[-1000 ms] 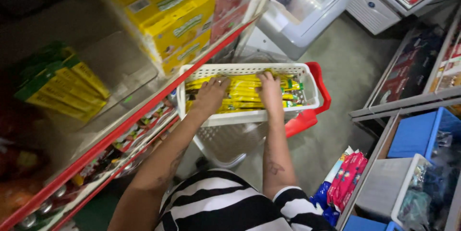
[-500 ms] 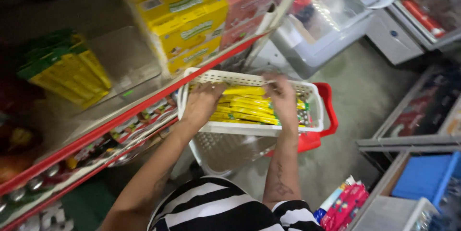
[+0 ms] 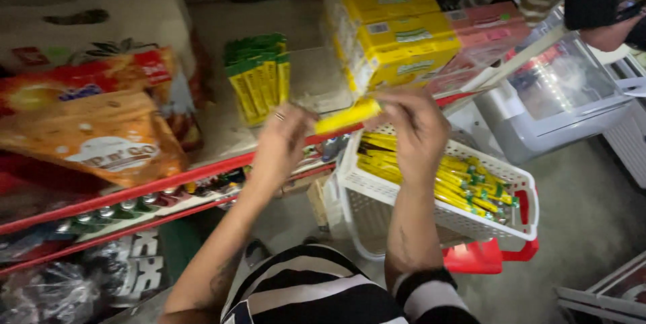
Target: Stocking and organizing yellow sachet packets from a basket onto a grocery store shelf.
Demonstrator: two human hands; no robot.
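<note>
Held up between both hands: one long yellow packet [image 3: 348,116], long axis nearly level, tilted slightly up toward the right end. Left hand [image 3: 286,139] at the lower left end, fingers curled in around that end, though the pinch itself hidden behind the knuckles, so grip there only judged. Right hand [image 3: 416,125] at the upper right end, fingertips closed on the packet, thumb and forefinger pinching. Packet lying straight between the two hands, neither clearly nearer; both in contact. Directly above the red front edge of the shelf [image 3: 134,193] and just left of the near left corner of the white basket [image 3: 431,213]. In the basket: a loose layer of like yellow packets [image 3: 431,172], too many and too overlapped to count, long axes running toward its far right corner. One basket, resting on one red stool or crate [image 3: 484,257]. Back on the shelf: one upright bundle of yellow-and-green sticks [image 3: 259,78], one stack of yellow cartons [image 3: 387,24] toward the right end, one orange snack bag [image 3: 94,135] toward the left.
</note>
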